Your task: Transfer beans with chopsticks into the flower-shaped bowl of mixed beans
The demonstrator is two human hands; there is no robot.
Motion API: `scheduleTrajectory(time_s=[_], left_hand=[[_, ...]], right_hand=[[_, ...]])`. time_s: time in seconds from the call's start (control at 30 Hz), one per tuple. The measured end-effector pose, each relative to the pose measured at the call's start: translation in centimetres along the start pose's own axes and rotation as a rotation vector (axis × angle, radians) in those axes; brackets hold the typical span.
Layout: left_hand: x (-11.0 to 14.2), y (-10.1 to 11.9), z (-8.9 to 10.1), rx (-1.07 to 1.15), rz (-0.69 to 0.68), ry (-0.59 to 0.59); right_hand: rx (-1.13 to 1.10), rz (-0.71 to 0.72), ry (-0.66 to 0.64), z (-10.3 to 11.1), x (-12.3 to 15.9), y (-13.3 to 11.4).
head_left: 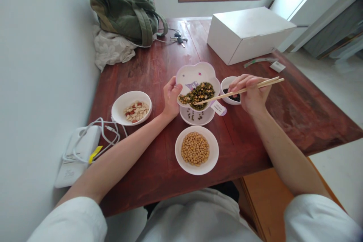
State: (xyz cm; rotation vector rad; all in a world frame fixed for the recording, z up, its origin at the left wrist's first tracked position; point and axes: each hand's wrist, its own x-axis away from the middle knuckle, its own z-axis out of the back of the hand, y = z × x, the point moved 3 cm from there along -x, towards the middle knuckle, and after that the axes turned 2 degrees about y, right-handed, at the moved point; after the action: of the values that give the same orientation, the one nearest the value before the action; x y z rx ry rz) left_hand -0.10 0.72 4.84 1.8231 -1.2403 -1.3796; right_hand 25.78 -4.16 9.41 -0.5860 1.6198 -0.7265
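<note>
Beans [195, 148], tan and round, lie in the nearest smooth bowl [213, 157]. Beyond, a petal-edged dish [210, 73] of green-and-tan mix [204, 92] tilts above another bowl [198, 123], half hiding it. The left hand [171, 99] clamps the dish's rim, some fingers hidden underneath. The right hand [253, 92] pinches wooden chopsticks [221, 96], tips at the mix, blocking part of a dark-grained bowl [225, 82].

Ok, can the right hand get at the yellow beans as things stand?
Likely yes: the right hand holds chopsticks, and the yellow beans sit in an uncovered bowl with nothing above them.
</note>
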Motion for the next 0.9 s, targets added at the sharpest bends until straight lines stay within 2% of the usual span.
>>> scheduleTrajectory(time_s=[0.1,0.3,0.57,0.9], left_hand=[[-0.1,0.0,-0.1,0.007,-0.018,-0.012],[-0.1,-0.4,0.0,-0.011,-0.030,-0.004],[-0.2,-1.0,0.0,0.006,0.000,0.007],[-0.1,-0.8,0.0,0.034,-0.007,-0.012]], right_hand=[[-0.004,0.001,0.021,0.1,-0.1,0.0],[0.003,-0.007,-0.060,0.1,0.2,0.9],[0.040,-0.063,-0.053,0.1,0.3,0.8],[-0.042,0.003,-0.048,-0.8,0.1,0.0]])
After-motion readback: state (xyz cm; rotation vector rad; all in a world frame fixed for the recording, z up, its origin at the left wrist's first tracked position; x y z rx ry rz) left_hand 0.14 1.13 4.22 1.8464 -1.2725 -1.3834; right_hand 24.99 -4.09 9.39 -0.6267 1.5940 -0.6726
